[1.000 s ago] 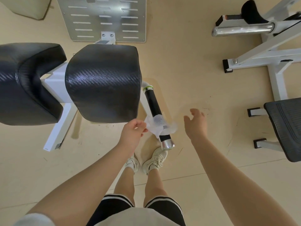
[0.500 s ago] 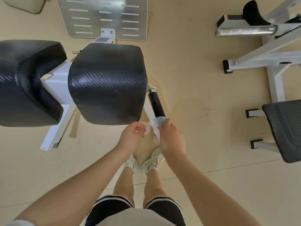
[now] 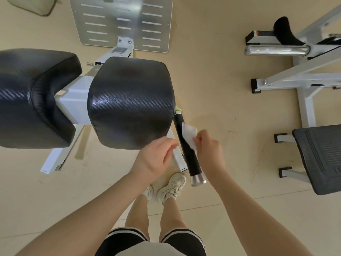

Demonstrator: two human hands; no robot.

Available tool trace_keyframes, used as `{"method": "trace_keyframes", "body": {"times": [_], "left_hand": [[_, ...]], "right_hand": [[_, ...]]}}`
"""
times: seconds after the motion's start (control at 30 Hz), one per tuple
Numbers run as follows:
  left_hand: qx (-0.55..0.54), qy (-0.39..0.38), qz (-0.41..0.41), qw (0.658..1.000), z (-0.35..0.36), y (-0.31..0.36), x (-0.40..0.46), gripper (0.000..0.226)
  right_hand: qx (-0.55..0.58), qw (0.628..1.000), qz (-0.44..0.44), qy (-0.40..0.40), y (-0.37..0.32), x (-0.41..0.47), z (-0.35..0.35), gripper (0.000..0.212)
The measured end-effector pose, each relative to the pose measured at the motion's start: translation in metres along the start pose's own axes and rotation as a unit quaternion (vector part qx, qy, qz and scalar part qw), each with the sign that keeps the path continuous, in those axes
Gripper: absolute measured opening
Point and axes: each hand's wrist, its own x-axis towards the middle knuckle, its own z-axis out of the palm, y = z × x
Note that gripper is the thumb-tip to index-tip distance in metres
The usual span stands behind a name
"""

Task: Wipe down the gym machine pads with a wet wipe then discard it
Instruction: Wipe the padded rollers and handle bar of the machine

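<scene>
A white wet wipe (image 3: 189,134) is pinched in my right hand (image 3: 208,149) and pressed against the right side of a black handle grip (image 3: 186,145) with a chrome end cap. My left hand (image 3: 156,157) hovers just left of the grip with fingers loosely curled and nothing in it. Directly above my hands sits a black textured pad (image 3: 131,102) on a white frame. A second, larger black pad (image 3: 31,97) lies to its left.
A perforated metal footplate (image 3: 121,21) lies on the floor beyond the pads. Another white-framed machine with a chrome bar (image 3: 276,49) and a black ribbed footrest (image 3: 321,159) stands at the right. My feet in white sneakers (image 3: 172,187) stand below the grip.
The wipe passed from my left hand to my right. My right hand closed over it on the grip and slid it up toward the green-ringed end; my left hand let go.
</scene>
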Motion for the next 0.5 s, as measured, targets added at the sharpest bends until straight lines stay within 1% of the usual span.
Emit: {"method": "trace_keyframes", "body": {"times": [0.03,0.07,0.1,0.13,0.17,0.2,0.27,0.33,0.37,0.43,0.47,0.5], "left_hand": [[0.079,0.037,0.092,0.992,-0.004,-0.002,0.003,0.018],[0.147,0.072,0.156,0.974,-0.006,-0.004,0.007,0.021],[0.197,0.099,0.185,0.958,-0.01,-0.004,0.013,0.027],[0.237,0.116,0.189,0.946,-0.014,-0.004,0.02,0.033],[0.269,0.127,0.181,0.938,-0.019,-0.003,0.026,0.039],[0.297,0.127,0.169,0.931,-0.023,-0.003,0.032,0.044],[0.356,0.102,0.154,0.916,-0.026,-0.006,0.039,0.051],[0.402,0.074,0.146,0.901,-0.025,-0.008,0.041,0.057],[0.412,0.071,0.143,0.897,-0.023,-0.009,0.041,0.059],[0.417,0.084,0.144,0.894,-0.02,-0.009,0.041,0.06],[0.418,0.093,0.149,0.891,-0.019,-0.008,0.041,0.057],[0.418,0.104,0.157,0.888,-0.018,-0.008,0.04,0.052]], "right_hand": [[0.023,0.999,0.002,0.022,-0.006,0.014,-0.001,0.012],[0.038,0.999,0.0,0.028,-0.014,0.028,0.0,0.008],[0.04,0.999,-0.008,0.022,-0.022,0.041,0.0,0.016],[0.027,0.999,-0.017,0.0,-0.029,0.051,0.003,0.03],[-0.002,0.999,-0.029,-0.03,-0.032,0.057,0.006,0.038],[-0.041,0.997,-0.043,-0.054,-0.03,0.059,0.01,0.038],[-0.097,0.989,-0.057,-0.094,-0.023,0.053,0.012,0.028],[-0.076,0.988,-0.017,-0.132,-0.012,0.039,0.008,0.019],[-0.075,0.986,0.01,-0.149,-0.008,0.028,0.003,0.021],[-0.112,0.977,0.025,-0.178,-0.002,0.004,-0.006,0.032],[-0.159,0.97,-0.013,-0.183,0.001,-0.006,-0.01,0.034],[-0.19,0.963,-0.077,-0.173,0.006,-0.014,-0.013,0.036]]}}
